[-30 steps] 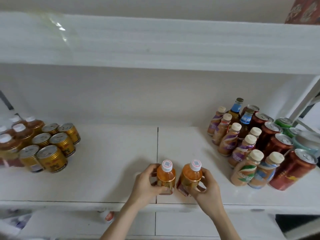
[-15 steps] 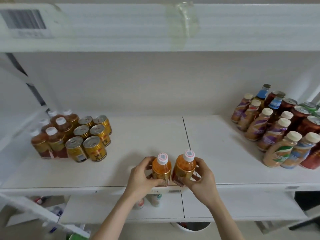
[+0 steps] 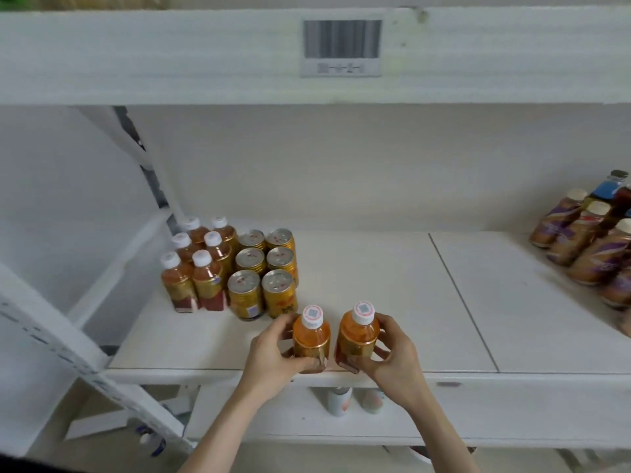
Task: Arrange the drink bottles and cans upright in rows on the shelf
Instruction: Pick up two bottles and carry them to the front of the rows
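Two small orange drink bottles with white caps stand upright at the front edge of the white shelf [image 3: 392, 302]. My left hand [image 3: 273, 353] grips the left orange bottle [image 3: 311, 339]. My right hand [image 3: 392, 353] grips the right orange bottle [image 3: 358, 336]. Just behind and to the left stand several gold cans [image 3: 263, 271] in two rows, with several orange-brown bottles [image 3: 198, 264] in rows at their left. Purple-labelled bottles [image 3: 580, 240] stand in a row at the far right.
An upper shelf edge with a barcode label [image 3: 341, 46] runs overhead. A white slanted upright [image 3: 68, 343] stands at the left. Two bottles [image 3: 355, 401] show on the lower shelf below my hands. Bare shelf lies between the gold cans and the purple bottles.
Both hands have carried the two orange bottles left along the shelf front, and they now sit close to the gold cans. The view has swung left too.
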### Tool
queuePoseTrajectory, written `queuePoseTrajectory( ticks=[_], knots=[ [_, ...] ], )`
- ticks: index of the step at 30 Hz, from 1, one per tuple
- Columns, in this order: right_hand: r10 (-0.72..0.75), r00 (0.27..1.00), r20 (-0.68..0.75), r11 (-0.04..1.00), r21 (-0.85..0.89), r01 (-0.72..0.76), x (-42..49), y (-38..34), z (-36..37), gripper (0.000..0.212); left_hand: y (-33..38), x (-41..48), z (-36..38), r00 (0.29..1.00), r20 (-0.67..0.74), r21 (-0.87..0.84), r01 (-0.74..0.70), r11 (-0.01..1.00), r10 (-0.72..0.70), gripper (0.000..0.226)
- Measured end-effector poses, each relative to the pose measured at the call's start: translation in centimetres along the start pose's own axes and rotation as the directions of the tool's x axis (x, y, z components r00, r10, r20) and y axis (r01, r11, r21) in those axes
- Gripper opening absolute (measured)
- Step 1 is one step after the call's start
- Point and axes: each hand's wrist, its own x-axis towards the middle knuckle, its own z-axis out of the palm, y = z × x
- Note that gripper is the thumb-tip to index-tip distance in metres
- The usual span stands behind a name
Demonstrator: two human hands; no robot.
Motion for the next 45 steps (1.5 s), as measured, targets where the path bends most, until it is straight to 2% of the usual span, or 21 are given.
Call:
queuePoseTrajectory(
  ticks=[5,10,19,26,33,38,45],
  knots=[
    [0.004,1.000,-0.016,1.000,0.030,-0.004,-0.1,-2.4,8.1,0.063,-3.1,-0.2,-7.9,0.999,0.031,0.030,-0.009,1.000,0.008,0.069],
    [0.014,1.000,0.012,0.998,0.054,-0.015,0.6,-4.4,15.3,0.063,-6.6,0.2,-14.3,1.000,-0.007,0.048,-0.007,0.999,0.008,0.067],
    [0.022,0.995,0.100,0.999,0.026,-0.024,4.1,-6.1,23.8,0.063,-10.5,2.6,-20.8,0.992,-0.080,0.050,0.099,0.994,-0.095,0.065],
    [0.063,0.987,0.150,0.998,0.009,-0.065,6.5,-6.2,25.4,0.067,-11.9,5.2,-22.0,0.989,-0.037,0.051,0.143,0.988,-0.141,0.068],
    [0.049,0.987,0.154,0.998,-0.032,-0.045,6.8,-5.8,25.9,0.075,-12.4,6.2,-22.5,0.984,0.011,0.009,0.178,0.984,-0.178,0.066],
    [0.042,0.983,0.179,0.994,-0.104,-0.024,7.3,-5.7,25.6,0.060,-12.4,6.2,-22.3,0.982,0.000,0.021,0.190,0.982,-0.190,0.062],
    [0.048,0.974,0.221,0.992,-0.126,-0.021,7.6,-6.2,25.4,0.058,-12.5,6.2,-22.1,0.979,-0.020,0.026,0.202,0.979,-0.202,0.053]
  ],
)
